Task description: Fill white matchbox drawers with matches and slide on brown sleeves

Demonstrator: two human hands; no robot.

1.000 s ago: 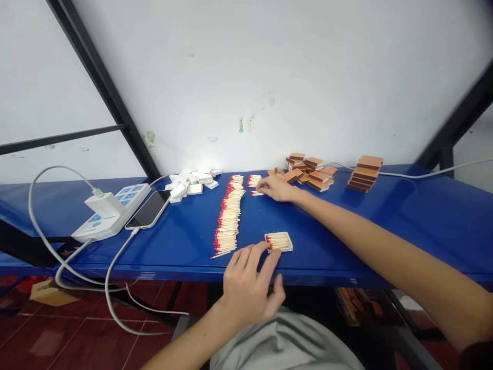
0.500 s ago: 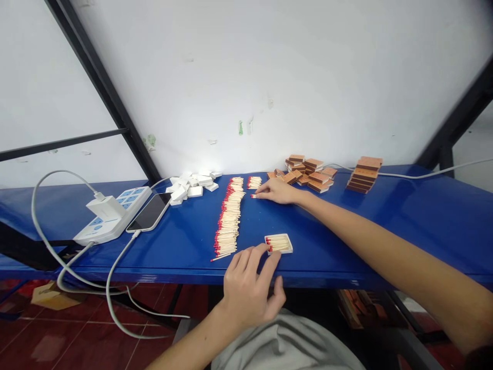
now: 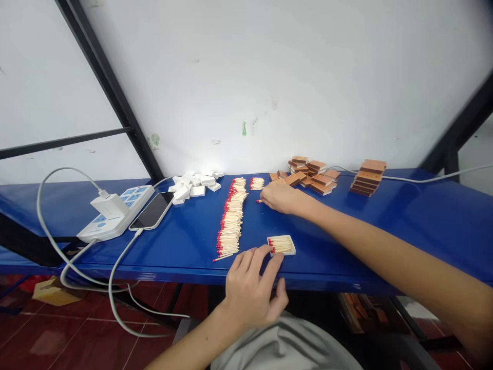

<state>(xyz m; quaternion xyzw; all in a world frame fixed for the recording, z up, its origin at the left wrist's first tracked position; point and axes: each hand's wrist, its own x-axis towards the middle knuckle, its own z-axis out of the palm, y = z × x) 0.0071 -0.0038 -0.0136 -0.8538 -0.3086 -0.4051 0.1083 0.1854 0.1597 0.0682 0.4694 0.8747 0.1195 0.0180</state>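
My right hand (image 3: 280, 198) is closed in a pinch at the back of the blue table, with the red heads of matches (image 3: 259, 201) poking out at its fingertips; how many it holds is hidden. Just behind it lies a small group of matches (image 3: 256, 183). A long row of red-headed matches (image 3: 231, 221) stretches to the left of both hands. Near the front edge, a white matchbox tray (image 3: 294, 248) lies flat with several matches inside. My left hand (image 3: 254, 285) has its fingers apart, with fingertips at the tray's near left corner; the thumb is away from it.
White empty trays (image 3: 197, 191) are heaped at the back left. Brown matchboxes (image 3: 322, 179) lie piled at the back right, beside a leaning stack of matchboxes (image 3: 367, 177). A phone (image 3: 152, 210), a power strip (image 3: 115, 218) and a looping white cable (image 3: 111, 288) occupy the left.
The view has shifted slightly. My right hand has turned over a little and come nearer with the matches in its pinch. My left hand stays by the tray.
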